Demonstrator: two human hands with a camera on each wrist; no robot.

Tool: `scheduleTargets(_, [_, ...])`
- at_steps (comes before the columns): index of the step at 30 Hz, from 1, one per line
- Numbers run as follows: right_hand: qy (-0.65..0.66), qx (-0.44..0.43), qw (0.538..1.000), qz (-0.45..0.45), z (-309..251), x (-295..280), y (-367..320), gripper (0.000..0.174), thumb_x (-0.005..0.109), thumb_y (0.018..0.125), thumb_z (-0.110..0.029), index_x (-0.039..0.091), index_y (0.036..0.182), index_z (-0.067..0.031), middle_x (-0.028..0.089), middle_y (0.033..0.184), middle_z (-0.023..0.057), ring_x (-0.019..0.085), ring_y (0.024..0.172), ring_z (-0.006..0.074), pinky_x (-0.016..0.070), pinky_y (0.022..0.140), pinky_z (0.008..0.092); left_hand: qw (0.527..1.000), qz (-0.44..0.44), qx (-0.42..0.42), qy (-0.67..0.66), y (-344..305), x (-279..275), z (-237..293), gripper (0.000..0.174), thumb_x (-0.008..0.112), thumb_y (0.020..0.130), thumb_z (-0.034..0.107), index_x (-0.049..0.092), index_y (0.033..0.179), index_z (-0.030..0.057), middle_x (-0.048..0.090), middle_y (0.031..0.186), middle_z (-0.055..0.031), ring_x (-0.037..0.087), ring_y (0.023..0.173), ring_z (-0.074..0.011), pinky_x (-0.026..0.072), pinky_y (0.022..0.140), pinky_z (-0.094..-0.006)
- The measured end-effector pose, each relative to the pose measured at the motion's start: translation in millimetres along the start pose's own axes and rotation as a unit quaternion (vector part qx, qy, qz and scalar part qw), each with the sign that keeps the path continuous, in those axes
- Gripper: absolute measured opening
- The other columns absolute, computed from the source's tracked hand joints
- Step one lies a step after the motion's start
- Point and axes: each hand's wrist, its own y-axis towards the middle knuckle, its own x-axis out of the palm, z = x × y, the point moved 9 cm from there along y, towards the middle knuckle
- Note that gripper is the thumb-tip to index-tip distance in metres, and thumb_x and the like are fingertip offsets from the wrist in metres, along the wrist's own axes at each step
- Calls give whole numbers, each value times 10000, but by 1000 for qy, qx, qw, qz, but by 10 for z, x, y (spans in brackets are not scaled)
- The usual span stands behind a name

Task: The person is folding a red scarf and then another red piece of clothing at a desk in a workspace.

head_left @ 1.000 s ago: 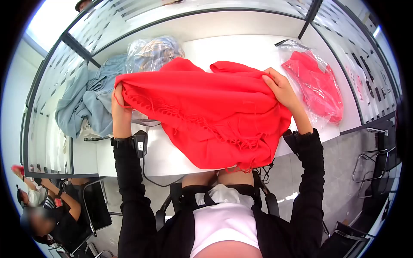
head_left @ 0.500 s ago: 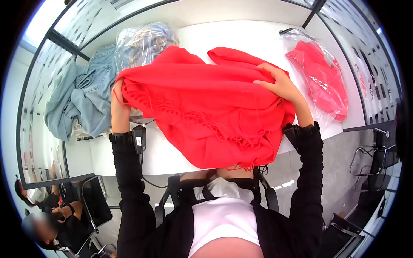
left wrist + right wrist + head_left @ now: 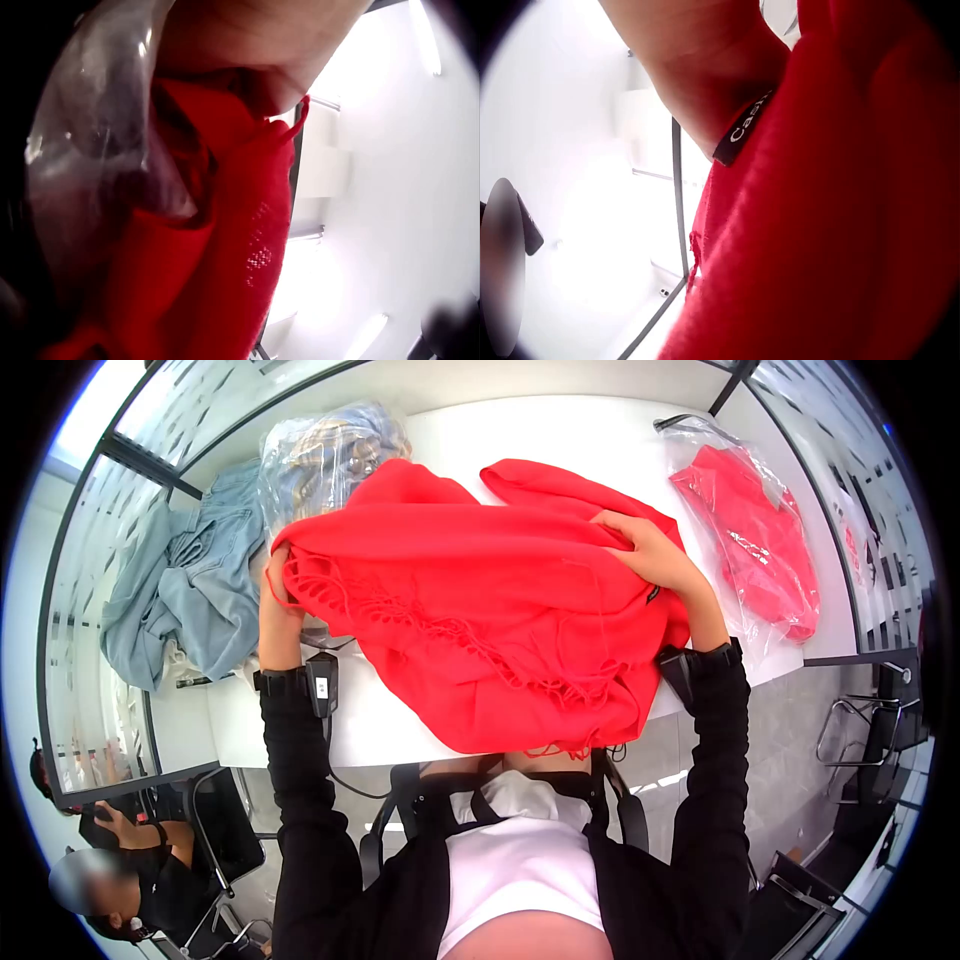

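A large red scarf (image 3: 480,590) with knotted fringe lies bunched over the table's front part in the head view. My left hand (image 3: 277,582) grips its left end, the fingers mostly hidden in the cloth. From above, my right hand (image 3: 655,555) holds the upper right part, thumb and fingers apart with red cloth between them. A small black label (image 3: 742,129) with white letters sticks out beside the right palm in the right wrist view. Clear plastic (image 3: 112,112) hangs near the left hand in the left wrist view.
Light blue denim clothing (image 3: 190,575) lies at the left. Behind it sits a plastic bag with plaid cloth (image 3: 335,460). A bagged red garment (image 3: 750,535) lies at the right. Partitions enclose the white table (image 3: 560,430); another person (image 3: 150,880) sits at lower left.
The right hand has shifted slightly along the cloth, its thumb and fingers spreading from a tighter pinch. A dark label has come into view beside it. The left hand keeps its hold.
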Motion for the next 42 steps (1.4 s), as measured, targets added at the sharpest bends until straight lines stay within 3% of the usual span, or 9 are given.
scheduleTargets(3, [26,-1,1000,-6,0,31,-1,300,592,799,-94,525,1063,32,593,994,134,563,923,214,430,841,286,996,84,20,-21,-63,35,25,346,472,902,319,565,1067,30,648,863,-46,608,623,-135,426,424,-253])
scheduleTargets(4, [37,-5,999,0,-34,5,8,300,593,799,-97,526,1063,30,592,989,132,562,920,210,430,839,284,1000,-10,-19,-6,4,47,-27,346,481,903,308,567,1070,17,646,908,-61,627,723,-149,475,534,-255])
scheduleTargets(7, [22,-9,1000,-3,-48,11,-11,293,587,801,-96,528,1061,26,595,994,134,565,924,211,431,837,282,999,46,-7,-28,4,-3,-76,342,480,904,306,567,1068,18,645,906,-62,628,730,-149,472,525,-256])
scheduleTargets(11, [22,13,999,-37,-20,67,-26,306,569,816,-75,505,1095,33,579,1046,90,535,984,171,404,881,259,999,37,19,-7,-80,41,-6,324,472,909,296,568,1058,24,644,900,-54,626,702,-144,472,521,-253])
scheduleTargets(12, [27,9,999,-35,-38,66,-44,298,571,822,-81,508,1092,30,579,1045,88,536,983,169,404,879,258,999,-41,-11,-7,-65,79,-47,321,474,911,286,566,1063,19,642,932,-60,629,757,-143,490,615,-254])
scheduleTargets(20, [26,19,999,-30,26,75,-69,284,576,815,-75,508,1072,28,579,1009,90,538,948,159,407,862,252,1000,-10,18,-13,-17,15,-70,331,470,916,285,555,1078,8,640,937,-75,630,767,-162,499,641,-271])
scheduleTargets(22, [2,-42,999,7,-23,41,-74,263,579,808,-85,520,1044,14,585,923,148,567,859,238,439,776,294,1000,-6,12,-2,-57,45,-79,323,468,917,284,560,1064,11,640,922,-67,628,754,-154,492,617,-261])
scheduleTargets(29, [-20,-19,999,47,-17,-30,-87,203,593,815,-102,498,941,25,521,828,137,484,751,179,413,684,287,999,-28,15,20,-131,105,-39,291,461,914,297,579,982,40,611,701,-23,554,498,-104,366,359,-234])
scheduleTargets(42, [226,24,969,95,-86,-62,-91,214,553,854,-67,499,1055,-18,547,997,39,481,961,104,385,867,238,998,-30,40,-36,-136,62,-69,235,499,899,242,579,983,38,629,835,-45,596,644,-119,431,469,-232])
